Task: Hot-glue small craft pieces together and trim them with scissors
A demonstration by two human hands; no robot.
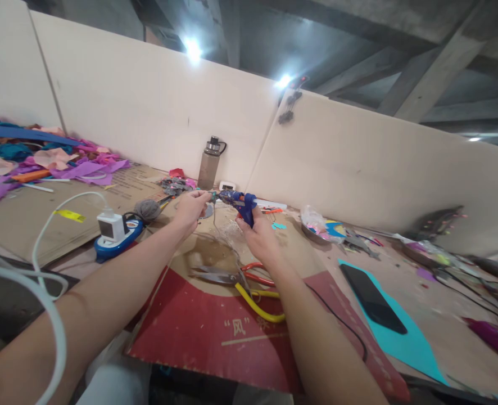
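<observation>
In the head view, the right hand point(261, 236) is wrapped tight around the grip of a blue glue gun point(241, 203), whose nozzle points left at a small dark piece point(212, 196) pinched narrow in the fingertips of the left hand point(190, 208). Both hands hover above the cardboard point(215, 332), just in front of the bottle point(210, 163), which stands upright against the back wall panel point(148, 112). Nearer than the bottle, under the hands, scissors point(217, 275) and yellow-handled pliers point(259, 304) lie on the cardboard, touching or overlapping each other; a thin wire rises from there toward the hands. Left of the bottle, a white charger point(111, 226) sits on a blue base with its cable looping toward the near edge, and a heap of coloured scraps point(42, 160) lies farther left. Right of the bottle, a phone point(373, 298) rests on a teal sheet point(404, 337), well apart from the hands, with a bare strip of table between. The wall panel closes the far side.
</observation>
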